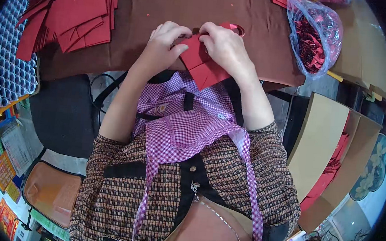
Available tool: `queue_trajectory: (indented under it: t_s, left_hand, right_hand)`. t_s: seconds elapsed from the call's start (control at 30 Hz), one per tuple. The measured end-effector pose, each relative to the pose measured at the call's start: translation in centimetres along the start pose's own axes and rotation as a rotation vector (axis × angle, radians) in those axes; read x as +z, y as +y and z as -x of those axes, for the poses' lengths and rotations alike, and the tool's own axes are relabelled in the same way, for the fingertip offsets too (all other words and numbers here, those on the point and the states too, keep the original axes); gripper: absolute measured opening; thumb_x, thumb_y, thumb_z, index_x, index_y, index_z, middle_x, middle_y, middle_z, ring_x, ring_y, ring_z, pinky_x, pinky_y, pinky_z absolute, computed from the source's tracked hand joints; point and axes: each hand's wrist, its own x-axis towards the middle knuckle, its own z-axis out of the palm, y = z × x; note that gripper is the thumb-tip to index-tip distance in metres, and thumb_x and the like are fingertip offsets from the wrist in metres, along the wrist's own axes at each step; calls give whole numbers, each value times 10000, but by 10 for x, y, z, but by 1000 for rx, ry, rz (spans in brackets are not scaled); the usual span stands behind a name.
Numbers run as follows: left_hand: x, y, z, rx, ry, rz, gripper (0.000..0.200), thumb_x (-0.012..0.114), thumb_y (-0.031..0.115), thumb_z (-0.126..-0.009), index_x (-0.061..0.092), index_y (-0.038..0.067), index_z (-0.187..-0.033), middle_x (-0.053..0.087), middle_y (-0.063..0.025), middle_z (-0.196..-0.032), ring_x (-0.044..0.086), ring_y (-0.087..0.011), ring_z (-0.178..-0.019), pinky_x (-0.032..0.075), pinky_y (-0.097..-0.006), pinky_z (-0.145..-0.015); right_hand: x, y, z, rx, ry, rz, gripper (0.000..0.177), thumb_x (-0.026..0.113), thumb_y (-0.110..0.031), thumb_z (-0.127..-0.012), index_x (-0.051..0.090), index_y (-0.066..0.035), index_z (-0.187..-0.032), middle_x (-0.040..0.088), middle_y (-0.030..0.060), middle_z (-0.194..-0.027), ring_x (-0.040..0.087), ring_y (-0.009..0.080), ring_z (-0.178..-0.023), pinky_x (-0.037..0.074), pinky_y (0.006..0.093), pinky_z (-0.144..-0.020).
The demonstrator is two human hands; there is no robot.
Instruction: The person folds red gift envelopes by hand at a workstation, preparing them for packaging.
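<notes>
A red paper piece [205, 74] with fold lines lies at the front edge of the brown-covered table, one corner hanging over it. On its upper left part my left hand [168, 39] is closed, thumb and fingers pressing the paper. My right hand [221, 43] is closed on its upper right part, fingers curled down. The fingertips of both hands are close together near the top edge, and what lies under them is partly hidden. A curled red ribbon [238, 30] shows just beyond my right hand.
Stacked red envelopes [81, 10], one with a gold mark, lie at the table's left. A clear plastic bag [315, 37] of red pieces sits at the right. Below it stands a cardboard box [320, 139] holding red paper. A honeycomb-like blue-white rack [7, 60] borders the left.
</notes>
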Motion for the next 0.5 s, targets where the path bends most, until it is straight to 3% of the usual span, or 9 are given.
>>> queue_trajectory:
  t_s: [0.13, 0.27, 0.33, 0.5]
  left_hand:
    - [1, -3, 0, -32, -113, 227, 320, 707, 29, -753, 618, 3, -1059, 574, -72, -999, 564, -201, -900, 462, -291, -778]
    - [-2, -3, -3, 0, -130, 293, 251, 692, 44, -784, 628, -15, -1020, 572, -65, -1056, 551, -172, -928, 454, -283, -789]
    - [-5, 6, -5, -275, -180, 472, 199, 672, 62, -805, 644, -31, -978, 567, -70, -1122, 543, -165, -1004, 446, -280, -838]
    - [-1, 14, -5, -345, -65, 573, 197, 667, 86, -819, 660, -41, -969, 572, -50, -1104, 546, -102, -896, 446, -238, -786]
  right_hand:
    - [-11, 6, 0, 11, 4, -145, 139, 600, -134, -848, 624, -26, -932, 671, 159, -809, 667, 294, -745, 513, 383, -685]
    - [-22, 9, -1, 62, 25, -279, 142, 606, -115, -848, 621, -5, -936, 655, 143, -746, 658, 220, -672, 506, 336, -641]
    - [-22, 10, -2, 51, 34, -274, 154, 602, -117, -861, 623, -2, -962, 650, 138, -751, 651, 212, -665, 507, 328, -635]
    - [-12, 15, 3, -103, 238, -316, 230, 561, -91, -892, 603, -6, -1102, 668, 132, -844, 659, 181, -769, 518, 315, -692]
